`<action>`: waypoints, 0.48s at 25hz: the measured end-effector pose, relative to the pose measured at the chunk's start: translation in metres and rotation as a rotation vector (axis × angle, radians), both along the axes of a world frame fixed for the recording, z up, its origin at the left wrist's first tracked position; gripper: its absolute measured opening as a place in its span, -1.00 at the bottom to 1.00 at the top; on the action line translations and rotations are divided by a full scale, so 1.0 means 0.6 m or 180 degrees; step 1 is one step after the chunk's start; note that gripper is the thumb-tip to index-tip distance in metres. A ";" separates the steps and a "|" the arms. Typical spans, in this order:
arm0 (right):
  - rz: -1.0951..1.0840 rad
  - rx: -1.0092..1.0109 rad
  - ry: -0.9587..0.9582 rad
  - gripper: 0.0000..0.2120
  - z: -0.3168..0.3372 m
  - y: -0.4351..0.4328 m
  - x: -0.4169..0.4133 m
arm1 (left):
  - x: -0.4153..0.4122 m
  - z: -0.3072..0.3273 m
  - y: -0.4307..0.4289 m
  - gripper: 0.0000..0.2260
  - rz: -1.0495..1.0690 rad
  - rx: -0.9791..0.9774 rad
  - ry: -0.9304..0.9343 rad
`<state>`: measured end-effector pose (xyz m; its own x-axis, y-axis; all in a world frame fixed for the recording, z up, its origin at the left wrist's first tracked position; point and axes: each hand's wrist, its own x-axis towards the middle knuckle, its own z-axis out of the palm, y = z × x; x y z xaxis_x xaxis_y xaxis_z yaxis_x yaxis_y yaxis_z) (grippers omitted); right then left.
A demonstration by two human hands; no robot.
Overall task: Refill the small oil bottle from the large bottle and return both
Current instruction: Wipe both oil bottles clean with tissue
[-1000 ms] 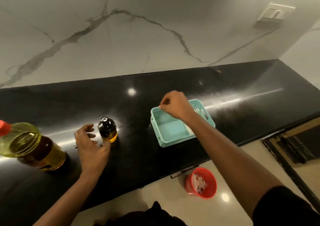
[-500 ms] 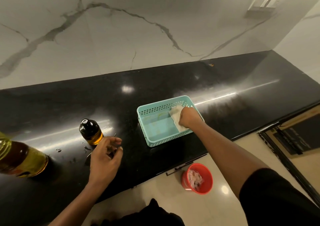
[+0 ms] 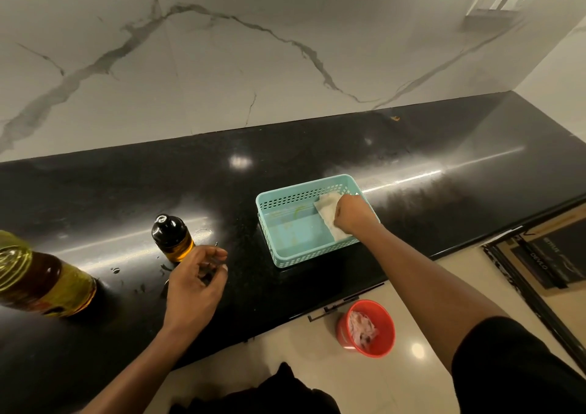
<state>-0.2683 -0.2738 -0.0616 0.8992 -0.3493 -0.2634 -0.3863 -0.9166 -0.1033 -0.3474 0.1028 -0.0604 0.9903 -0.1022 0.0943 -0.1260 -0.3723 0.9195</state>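
1. Black counter (image 3: 317, 160): carries everything; the oil drops by the bottles probably came from pouring.
2. Large bottle (image 3: 41, 280): upright at 9 o'clock, parked clear of the work.
3. Teal basket (image 3: 285, 261): at 3 o'clock of the small bottle, likely the bottles' home.
4. Small bottle (image 3: 171, 236): capped and upright, at 11 o'clock of the left hand (image 3: 196, 283), which hovers loosely curled and empty.
5. Right hand (image 3: 353, 213): grips a white cloth (image 3: 328, 213) against the basket floor, seemingly wiping oil.
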 end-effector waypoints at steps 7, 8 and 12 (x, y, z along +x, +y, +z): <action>-0.0876 0.0979 -0.0235 -0.88 0.065 -0.025 -0.015 | 0.000 0.004 -0.002 -0.72 -0.0081 -0.0102 0.0042; -0.0996 0.1130 -0.0310 -0.88 0.079 -0.026 -0.018 | 0.002 0.006 -0.003 -0.73 -0.0084 -0.0108 0.0027; -0.1320 0.1905 -0.0653 -0.91 0.147 -0.023 -0.029 | 0.018 0.016 -0.005 -0.71 0.0172 -0.0256 -0.0073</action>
<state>-0.2860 -0.2874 0.0267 0.7766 -0.5196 -0.3562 -0.6068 -0.4650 -0.6447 -0.3363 0.0995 -0.0506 0.9916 -0.0400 0.1228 -0.1291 -0.3041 0.9439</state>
